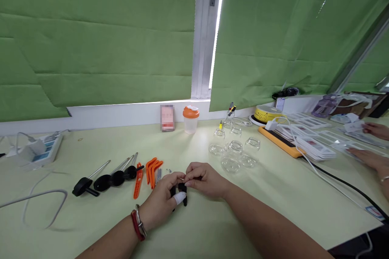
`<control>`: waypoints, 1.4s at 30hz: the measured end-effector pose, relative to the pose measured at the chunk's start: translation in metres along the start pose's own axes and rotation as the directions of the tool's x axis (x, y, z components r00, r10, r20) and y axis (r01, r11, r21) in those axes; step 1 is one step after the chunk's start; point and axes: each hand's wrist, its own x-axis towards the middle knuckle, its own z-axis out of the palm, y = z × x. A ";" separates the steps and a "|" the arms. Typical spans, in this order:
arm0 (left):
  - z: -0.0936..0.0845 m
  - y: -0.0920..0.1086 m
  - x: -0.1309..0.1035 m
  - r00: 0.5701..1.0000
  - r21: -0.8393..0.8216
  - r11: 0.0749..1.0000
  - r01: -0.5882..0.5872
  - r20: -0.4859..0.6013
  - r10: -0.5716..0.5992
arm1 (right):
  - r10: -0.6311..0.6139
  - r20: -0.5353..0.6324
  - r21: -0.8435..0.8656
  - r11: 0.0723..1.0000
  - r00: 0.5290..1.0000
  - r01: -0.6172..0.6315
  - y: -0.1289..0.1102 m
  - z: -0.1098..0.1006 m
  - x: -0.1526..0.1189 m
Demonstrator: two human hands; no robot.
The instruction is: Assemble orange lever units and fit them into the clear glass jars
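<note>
My left hand [165,197] is closed round a small black plastic part [182,188] near the table's front middle; white tape wraps one fingertip. My right hand [203,179] pinches its fingertips together at the top of that part, and whatever is between them is hidden. Just left of my hands lie several short metal rods [158,176], orange angled handles [152,170] and a flat orange strip with holes [138,181]. Tiny metal pieces [168,170] are scattered behind them. Further left rest several black round-headed pieces with metal shafts [102,183].
Upturned clear glass vessels [235,147] stand to the right, before a glass holding screwdrivers [231,111]. An orange-lidded cup [191,120] is at the back. White cables and a power strip [50,149] lie left. Another person's hands [367,158] work at far right beside an orange-edged case [281,141].
</note>
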 end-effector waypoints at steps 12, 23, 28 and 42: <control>0.000 0.005 0.001 0.999 -0.002 1.000 -0.022 0.034 0.022 | -0.004 0.005 -0.022 1.000 1.000 0.004 0.001 -0.001 -0.001; 0.000 0.002 -0.001 0.996 -0.047 0.995 0.090 0.014 -0.090 | 0.151 -0.172 -0.169 0.969 0.973 -0.181 0.010 0.001 0.002; 0.001 0.002 0.000 0.999 -0.049 0.998 0.048 0.014 -0.048 | 0.161 -0.041 -0.422 0.892 0.986 -0.163 0.013 0.010 0.004; 0.001 0.002 -0.001 0.996 0.004 0.996 0.088 0.018 -0.088 | 0.249 -0.027 -0.653 0.729 0.968 -0.206 0.009 -0.003 0.000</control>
